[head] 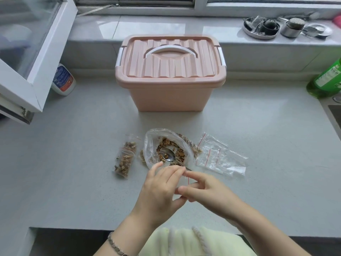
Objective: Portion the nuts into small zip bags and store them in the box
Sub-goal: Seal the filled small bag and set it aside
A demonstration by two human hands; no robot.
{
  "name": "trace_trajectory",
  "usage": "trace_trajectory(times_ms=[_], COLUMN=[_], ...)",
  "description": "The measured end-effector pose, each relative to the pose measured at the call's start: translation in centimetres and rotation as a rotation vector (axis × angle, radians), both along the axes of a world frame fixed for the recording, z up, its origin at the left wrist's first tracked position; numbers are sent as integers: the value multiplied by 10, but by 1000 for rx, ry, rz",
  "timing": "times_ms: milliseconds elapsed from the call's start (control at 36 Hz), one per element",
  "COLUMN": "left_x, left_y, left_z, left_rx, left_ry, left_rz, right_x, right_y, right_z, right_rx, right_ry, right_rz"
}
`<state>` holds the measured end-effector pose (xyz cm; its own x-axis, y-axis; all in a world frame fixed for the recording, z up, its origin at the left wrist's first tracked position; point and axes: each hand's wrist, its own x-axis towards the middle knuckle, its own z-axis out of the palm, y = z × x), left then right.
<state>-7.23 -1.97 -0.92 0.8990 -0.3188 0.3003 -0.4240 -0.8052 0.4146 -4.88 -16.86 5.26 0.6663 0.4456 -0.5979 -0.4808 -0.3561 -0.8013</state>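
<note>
My left wrist has a chain bracelet (116, 244) on it. Just past it, my left hand (162, 187) and my right hand (204, 193) meet over the grey speckled counter (73, 182). Between them I hold a small zip bag (188, 182). It is thin, see-through plastic with a red line on it, so it is hard to see. My left fingers are curled round one side and my right fingers pinch the other side. I cannot tell if anything is in it.

Just beyond my fingertips is the big bag (150, 145), soft clear plastic, lying open. The nuts (180, 156) in it are brown, bumpy and broken into bits. A shiny metal spoon (168, 156) lies in them, its thin end pointing back at my hands. To the left of the big bag lie filled bags (125, 159), small, long and lumpy with nuts. To the right is a flat pile of empty bags (219, 157), clear with red lines.

Farther back stands the box (169, 97). It is pink, smooth plastic with round corners. Its ridged lid (166, 65) is on, with a white curved handle (171, 49) and white clips at the sides. A white bottle (63, 80) stands far left and a green bottle (324, 82) far right. At the very back, metal things (287, 27) sit on the shiny sill (166, 26).
</note>
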Motion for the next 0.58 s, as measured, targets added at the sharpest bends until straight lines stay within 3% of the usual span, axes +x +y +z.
trace_trajectory(times_ms=[222, 583], left_x=[-4, -8], left_y=[3, 5], left_z=[-3, 0], left_rx=[-3, -33], left_ry=[-5, 20], left_rz=[32, 166], right_x=[4, 7], right_y=[1, 6], right_z=[0, 2], right_rx=[112, 93], right_ry=[88, 148], right_rz=[2, -71])
